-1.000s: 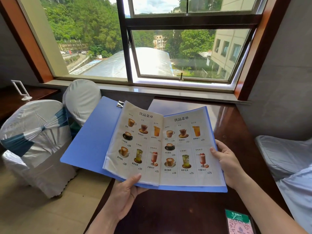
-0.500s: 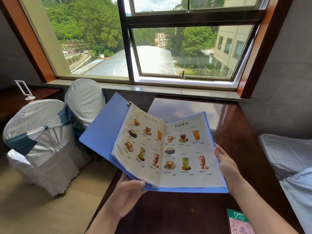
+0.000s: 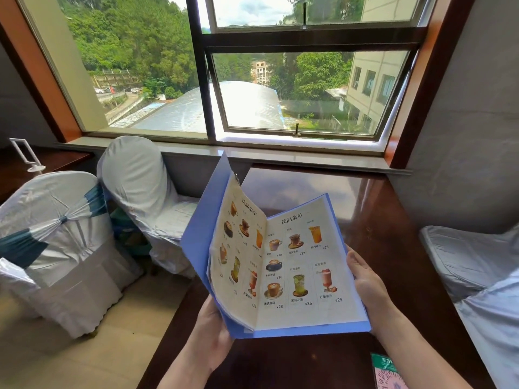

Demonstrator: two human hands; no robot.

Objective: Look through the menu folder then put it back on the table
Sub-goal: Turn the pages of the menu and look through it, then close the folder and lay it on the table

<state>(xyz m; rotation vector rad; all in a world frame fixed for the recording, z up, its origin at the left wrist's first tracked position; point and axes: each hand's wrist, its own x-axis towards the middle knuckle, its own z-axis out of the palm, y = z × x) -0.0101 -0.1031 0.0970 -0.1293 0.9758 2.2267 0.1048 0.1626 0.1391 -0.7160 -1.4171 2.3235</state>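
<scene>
Folder cover: a second ago the left half of the blue menu folder (image 3: 196,242) lay nearly flat, spread out over the white-covered chairs; now it stands steeply up, swung in toward the right half.
Left page: the left menu page (image 3: 238,248) has risen with the cover and bows inward, its pictures foreshortened.
Left hand: the left hand (image 3: 213,329) earlier had its thumb on top of the page; now it grips the cover's lower edge from behind.
Folder position: it sits more over the bench (image 3: 393,237) than before.
</scene>
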